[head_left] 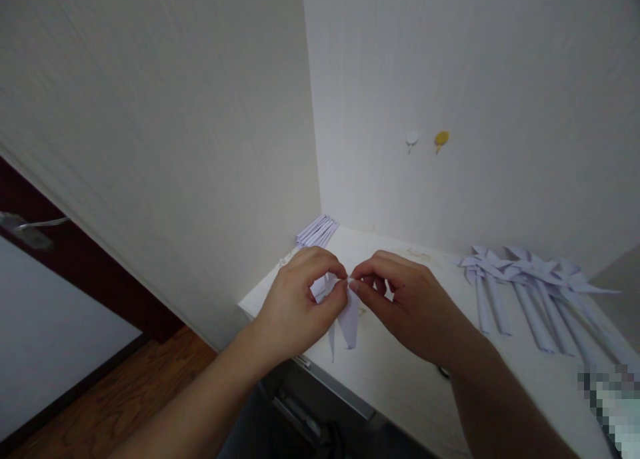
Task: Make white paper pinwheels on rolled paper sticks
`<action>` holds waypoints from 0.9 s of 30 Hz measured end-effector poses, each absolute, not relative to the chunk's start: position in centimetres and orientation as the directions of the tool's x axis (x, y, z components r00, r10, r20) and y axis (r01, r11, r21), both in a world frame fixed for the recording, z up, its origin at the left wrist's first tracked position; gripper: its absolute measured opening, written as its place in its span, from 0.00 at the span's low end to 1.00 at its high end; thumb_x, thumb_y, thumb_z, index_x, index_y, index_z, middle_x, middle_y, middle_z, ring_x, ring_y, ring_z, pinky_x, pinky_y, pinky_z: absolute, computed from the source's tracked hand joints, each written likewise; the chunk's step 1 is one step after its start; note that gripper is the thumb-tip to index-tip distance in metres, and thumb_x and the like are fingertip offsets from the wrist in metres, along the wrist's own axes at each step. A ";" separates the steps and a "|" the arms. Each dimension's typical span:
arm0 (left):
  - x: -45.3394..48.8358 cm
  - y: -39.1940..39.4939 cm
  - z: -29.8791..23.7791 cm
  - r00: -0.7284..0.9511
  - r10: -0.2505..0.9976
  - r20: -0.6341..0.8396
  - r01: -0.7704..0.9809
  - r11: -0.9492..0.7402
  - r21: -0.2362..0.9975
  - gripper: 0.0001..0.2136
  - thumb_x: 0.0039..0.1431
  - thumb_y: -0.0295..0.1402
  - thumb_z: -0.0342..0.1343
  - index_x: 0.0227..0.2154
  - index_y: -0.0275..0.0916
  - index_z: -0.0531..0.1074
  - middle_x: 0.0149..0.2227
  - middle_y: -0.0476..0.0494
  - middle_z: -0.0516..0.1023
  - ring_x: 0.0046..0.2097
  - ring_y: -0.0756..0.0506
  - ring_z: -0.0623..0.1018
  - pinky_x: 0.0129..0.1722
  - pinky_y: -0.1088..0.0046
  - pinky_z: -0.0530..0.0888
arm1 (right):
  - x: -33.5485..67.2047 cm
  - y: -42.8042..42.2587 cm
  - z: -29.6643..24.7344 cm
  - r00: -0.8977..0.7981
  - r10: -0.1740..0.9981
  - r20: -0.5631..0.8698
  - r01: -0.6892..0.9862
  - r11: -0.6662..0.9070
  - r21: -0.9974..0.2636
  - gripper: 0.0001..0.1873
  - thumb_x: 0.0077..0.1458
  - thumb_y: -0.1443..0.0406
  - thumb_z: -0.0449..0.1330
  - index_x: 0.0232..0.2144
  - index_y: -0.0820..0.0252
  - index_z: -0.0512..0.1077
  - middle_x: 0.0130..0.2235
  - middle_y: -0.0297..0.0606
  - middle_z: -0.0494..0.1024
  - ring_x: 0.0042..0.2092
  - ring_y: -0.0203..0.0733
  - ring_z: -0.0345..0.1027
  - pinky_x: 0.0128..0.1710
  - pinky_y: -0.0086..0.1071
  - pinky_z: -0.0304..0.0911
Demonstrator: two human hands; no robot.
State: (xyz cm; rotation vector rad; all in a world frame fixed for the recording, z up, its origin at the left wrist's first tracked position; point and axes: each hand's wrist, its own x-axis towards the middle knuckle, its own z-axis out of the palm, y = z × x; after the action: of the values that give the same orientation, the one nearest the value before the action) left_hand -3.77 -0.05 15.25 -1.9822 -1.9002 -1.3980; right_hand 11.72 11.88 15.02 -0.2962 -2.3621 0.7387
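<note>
A piece of folded white paper point(349, 322) hangs below my fingertips, its pointed strips reaching down over the front part of the white tabletop point(400, 386). My left hand point(303, 299) pinches it between thumb and index finger from the left. From the right, the thumb and index finger of my right hand point(403, 299) close on the same spot, the two hands' fingertips almost touching. Part of the paper shows through the loop of my left fingers; the pinched part itself is mostly hidden.
Several folded paper pinwheels on rolled sticks point(530, 279) lie at the right. A bundle of rolled paper sticks point(319, 231) rests in the back corner. White and yellow hooks point(442, 138) are on the wall. A drawer edge point(340, 389) lies below the tabletop; a blurred-out object point(620, 406) sits lower right.
</note>
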 end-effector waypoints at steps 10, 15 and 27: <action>-2.8 -0.4 15.9 -0.153 0.689 0.709 0.811 -0.322 0.488 0.05 0.59 0.24 0.58 0.34 0.40 0.75 0.35 0.45 0.78 0.41 0.44 0.77 0.43 0.64 0.73 | 11.8 12.4 15.0 -0.743 0.339 0.578 -0.155 0.753 -0.640 0.03 0.63 0.67 0.64 0.34 0.56 0.76 0.32 0.32 0.74 0.34 0.37 0.65 0.34 0.32 0.60; -3.7 -1.1 16.5 -0.164 0.682 0.712 0.796 -0.335 0.504 0.09 0.55 0.23 0.61 0.37 0.40 0.78 0.40 0.44 0.79 0.46 0.42 0.77 0.50 0.63 0.71 | 11.8 12.6 15.1 -0.714 0.350 0.606 -0.210 0.719 -0.663 0.03 0.63 0.65 0.64 0.35 0.56 0.76 0.35 0.33 0.75 0.37 0.38 0.67 0.36 0.33 0.62; -6.9 1.9 12.1 -0.481 0.877 0.024 -0.254 -0.166 0.953 0.22 0.48 0.37 0.71 0.46 0.38 0.77 0.38 0.43 0.81 0.37 0.46 0.78 0.38 0.71 0.71 | 11.0 13.2 14.6 -0.609 0.503 0.614 -0.259 0.605 -0.753 0.04 0.63 0.63 0.63 0.34 0.54 0.76 0.35 0.33 0.74 0.36 0.38 0.68 0.35 0.32 0.62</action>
State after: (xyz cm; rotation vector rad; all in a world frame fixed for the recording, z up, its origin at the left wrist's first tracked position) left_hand -6.93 1.85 12.08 -1.3446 -2.1872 -3.0351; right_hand 11.04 13.25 14.56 -0.1939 -1.9486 1.0887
